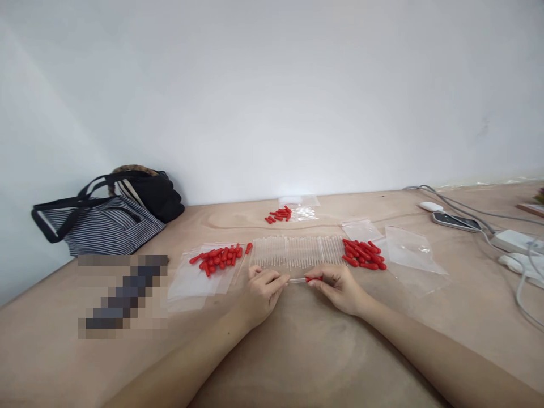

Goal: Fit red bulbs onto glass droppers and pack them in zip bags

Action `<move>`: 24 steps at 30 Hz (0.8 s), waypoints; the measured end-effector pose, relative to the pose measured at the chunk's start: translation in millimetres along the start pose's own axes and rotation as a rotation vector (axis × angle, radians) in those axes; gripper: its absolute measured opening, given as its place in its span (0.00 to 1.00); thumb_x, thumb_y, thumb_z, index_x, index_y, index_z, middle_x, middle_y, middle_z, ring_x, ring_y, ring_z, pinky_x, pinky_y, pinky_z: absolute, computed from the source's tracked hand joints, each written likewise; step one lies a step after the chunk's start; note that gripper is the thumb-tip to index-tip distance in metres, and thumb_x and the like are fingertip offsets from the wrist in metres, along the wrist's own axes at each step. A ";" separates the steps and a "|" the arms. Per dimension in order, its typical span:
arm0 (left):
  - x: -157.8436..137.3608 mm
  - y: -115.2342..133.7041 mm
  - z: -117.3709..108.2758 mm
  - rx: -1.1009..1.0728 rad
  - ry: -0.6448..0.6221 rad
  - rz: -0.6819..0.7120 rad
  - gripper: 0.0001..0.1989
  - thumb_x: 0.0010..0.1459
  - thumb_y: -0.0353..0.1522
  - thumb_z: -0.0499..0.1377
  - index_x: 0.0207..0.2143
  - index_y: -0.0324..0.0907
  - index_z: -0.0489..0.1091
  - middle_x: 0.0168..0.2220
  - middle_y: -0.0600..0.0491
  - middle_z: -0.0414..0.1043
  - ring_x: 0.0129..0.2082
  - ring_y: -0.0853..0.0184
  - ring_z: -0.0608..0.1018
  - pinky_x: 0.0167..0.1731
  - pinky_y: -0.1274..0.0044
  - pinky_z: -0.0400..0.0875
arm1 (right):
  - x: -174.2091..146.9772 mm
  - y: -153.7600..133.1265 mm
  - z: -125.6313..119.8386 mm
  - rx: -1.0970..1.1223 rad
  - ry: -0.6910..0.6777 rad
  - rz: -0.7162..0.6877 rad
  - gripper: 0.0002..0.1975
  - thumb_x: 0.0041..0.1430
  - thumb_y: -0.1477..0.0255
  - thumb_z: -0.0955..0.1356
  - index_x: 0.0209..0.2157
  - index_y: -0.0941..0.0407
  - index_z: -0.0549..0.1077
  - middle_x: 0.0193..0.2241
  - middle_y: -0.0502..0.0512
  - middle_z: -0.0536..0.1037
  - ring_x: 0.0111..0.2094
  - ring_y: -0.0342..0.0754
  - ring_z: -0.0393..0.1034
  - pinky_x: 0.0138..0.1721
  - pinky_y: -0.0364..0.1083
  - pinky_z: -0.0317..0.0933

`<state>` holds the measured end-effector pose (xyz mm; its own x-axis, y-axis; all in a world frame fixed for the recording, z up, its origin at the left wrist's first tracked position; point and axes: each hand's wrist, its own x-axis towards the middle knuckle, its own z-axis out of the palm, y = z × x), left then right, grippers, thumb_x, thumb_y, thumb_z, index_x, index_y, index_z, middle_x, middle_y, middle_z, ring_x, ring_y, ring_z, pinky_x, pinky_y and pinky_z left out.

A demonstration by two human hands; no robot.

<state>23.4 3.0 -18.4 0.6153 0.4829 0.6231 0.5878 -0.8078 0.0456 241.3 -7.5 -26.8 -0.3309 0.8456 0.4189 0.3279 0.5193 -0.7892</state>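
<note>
Between my two hands lies a clear glass dropper tube [297, 280], roughly level just above the table. My left hand [266, 290] is closed on its left part. At its right end is a red rubber bulb [313, 279], pinched by the fingers of my right hand [339, 290]. How far the bulb sits over the tube cannot be made out. Behind my hands runs a row of clear dropper tubes [297, 251], side by side. A pile of red bulbs [363, 254] is right of the row, and another red pile [219, 258] is at the left.
Plastic bags [410, 252] lie on the right, and another bag [191, 286] under the left pile. Smaller red bulbs [279, 214] and thin tubes [304, 213] are near the wall. A striped bag [114, 226] stands left; a phone [457, 221] and cables [488, 224] right.
</note>
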 end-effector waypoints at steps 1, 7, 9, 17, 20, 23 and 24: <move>-0.1 0.1 -0.1 0.000 -0.004 0.000 0.11 0.60 0.27 0.47 0.37 0.43 0.68 0.27 0.57 0.72 0.25 0.74 0.71 0.33 0.74 0.53 | -0.2 0.3 0.1 0.000 0.001 0.010 0.06 0.53 0.72 0.64 0.32 0.55 0.74 0.31 0.52 0.77 0.33 0.44 0.71 0.36 0.43 0.63; -0.9 0.0 0.5 0.011 -0.018 0.001 0.11 0.60 0.28 0.47 0.37 0.43 0.69 0.26 0.58 0.71 0.25 0.75 0.71 0.33 0.75 0.52 | -0.1 -0.4 0.3 -0.034 -0.004 -0.024 0.06 0.54 0.72 0.64 0.32 0.55 0.74 0.30 0.52 0.77 0.32 0.44 0.70 0.35 0.43 0.63; -1.1 0.7 1.1 0.012 -0.009 -0.002 0.11 0.60 0.27 0.47 0.37 0.43 0.69 0.26 0.58 0.71 0.25 0.75 0.71 0.33 0.75 0.53 | 0.2 -2.0 0.4 -0.044 0.007 -0.040 0.07 0.54 0.72 0.64 0.32 0.55 0.74 0.30 0.52 0.77 0.32 0.44 0.70 0.34 0.43 0.63; 1.7 7.4 -0.1 0.030 0.000 -0.015 0.11 0.60 0.27 0.47 0.35 0.42 0.69 0.26 0.57 0.72 0.24 0.74 0.71 0.33 0.74 0.53 | 0.6 -7.7 0.6 -0.110 0.005 -0.130 0.07 0.55 0.72 0.64 0.32 0.54 0.73 0.30 0.53 0.77 0.32 0.44 0.70 0.35 0.44 0.64; 2.2 8.5 -0.4 0.021 0.010 -0.017 0.11 0.60 0.27 0.47 0.35 0.42 0.69 0.26 0.57 0.72 0.24 0.74 0.71 0.33 0.74 0.52 | 0.3 -9.1 2.2 -0.120 0.011 -0.152 0.07 0.55 0.73 0.63 0.33 0.54 0.74 0.30 0.53 0.77 0.32 0.44 0.70 0.34 0.44 0.64; 1.4 8.9 0.7 0.007 0.020 -0.015 0.12 0.60 0.27 0.47 0.34 0.42 0.69 0.25 0.57 0.72 0.23 0.74 0.70 0.33 0.74 0.53 | 0.2 -9.7 4.3 -0.111 0.018 -0.148 0.07 0.55 0.73 0.64 0.33 0.55 0.74 0.30 0.53 0.77 0.32 0.44 0.70 0.34 0.43 0.64; 1.0 8.8 1.3 0.002 0.025 -0.014 0.11 0.60 0.27 0.47 0.34 0.42 0.69 0.25 0.57 0.72 0.23 0.74 0.71 0.33 0.73 0.53 | 0.3 -9.7 4.7 -0.107 0.018 -0.146 0.07 0.55 0.73 0.64 0.33 0.55 0.74 0.30 0.53 0.77 0.32 0.44 0.70 0.34 0.43 0.64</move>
<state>29.9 -3.2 -18.4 0.5937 0.4851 0.6420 0.5973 -0.8003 0.0523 233.9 -12.9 -21.1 -0.3660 0.7618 0.5346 0.3704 0.6462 -0.6672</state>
